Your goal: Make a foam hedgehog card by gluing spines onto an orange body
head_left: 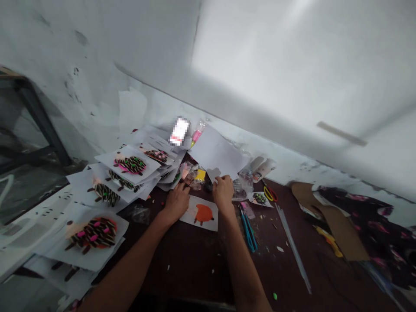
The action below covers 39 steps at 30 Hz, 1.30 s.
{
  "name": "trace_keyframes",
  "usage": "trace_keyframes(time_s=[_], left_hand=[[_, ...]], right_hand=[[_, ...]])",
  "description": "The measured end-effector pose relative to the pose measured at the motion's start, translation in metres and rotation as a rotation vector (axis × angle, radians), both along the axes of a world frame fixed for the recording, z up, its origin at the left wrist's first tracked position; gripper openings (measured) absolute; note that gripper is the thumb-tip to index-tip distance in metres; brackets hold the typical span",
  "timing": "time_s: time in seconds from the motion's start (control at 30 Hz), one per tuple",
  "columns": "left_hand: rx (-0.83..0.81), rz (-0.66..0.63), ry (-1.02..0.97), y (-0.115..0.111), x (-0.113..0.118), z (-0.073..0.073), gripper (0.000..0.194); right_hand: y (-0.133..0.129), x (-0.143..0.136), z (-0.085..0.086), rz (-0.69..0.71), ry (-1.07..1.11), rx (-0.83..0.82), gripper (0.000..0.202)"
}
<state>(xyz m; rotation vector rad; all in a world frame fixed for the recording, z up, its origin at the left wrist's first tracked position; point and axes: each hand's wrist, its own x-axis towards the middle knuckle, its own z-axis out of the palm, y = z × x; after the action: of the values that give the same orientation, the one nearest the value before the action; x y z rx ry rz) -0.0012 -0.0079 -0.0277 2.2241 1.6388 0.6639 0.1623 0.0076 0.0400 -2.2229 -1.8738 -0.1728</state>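
A white card (pixel 191 219) with an orange hedgehog-shaped body (pixel 204 213) and small brown feet lies between my hands. My left hand (pixel 177 201) rests at the card's upper left edge, its fingers slightly apart and nothing visible in them. Just beyond those fingers are clear plastic packets (pixel 186 170) and a yellow packet (pixel 200 175). My right hand (pixel 223 190) is above the card's upper right, fingers bent together beside a small dark lump (pixel 208 186). Whatever its fingertips hold is hidden. White paper sheets (pixel 217 149) lie behind it.
Stacked hedgehog cards (pixel 130 164) fill the left side, with another finished card (pixel 94 234) nearer. A phone (pixel 179 131) stands at the back. To the right lie blue-handled scissors (pixel 248 232), red-and-yellow scissors (pixel 270 193), clear sticks (pixel 294 247), a yellow tool (pixel 329 240) and cardboard (pixel 344 234).
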Motion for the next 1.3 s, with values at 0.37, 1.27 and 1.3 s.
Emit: trace_keyframes(time_s=[0.37,1.27,1.3], left_hand=[[-0.006,-0.044,0.009,0.003,-0.006,-0.001,0.030],[-0.041,-0.048,-0.019,0.002,-0.010,0.000,0.034],[-0.040,-0.052,-0.022,0.002,-0.010,0.001,0.035]], right_hand=[[0.038,-0.047,-0.016,0.074,0.210,-0.155,0.027],[0.022,-0.005,-0.027,0.256,0.300,0.083,0.031],[0.019,0.002,-0.026,0.248,0.346,0.124,0.030]])
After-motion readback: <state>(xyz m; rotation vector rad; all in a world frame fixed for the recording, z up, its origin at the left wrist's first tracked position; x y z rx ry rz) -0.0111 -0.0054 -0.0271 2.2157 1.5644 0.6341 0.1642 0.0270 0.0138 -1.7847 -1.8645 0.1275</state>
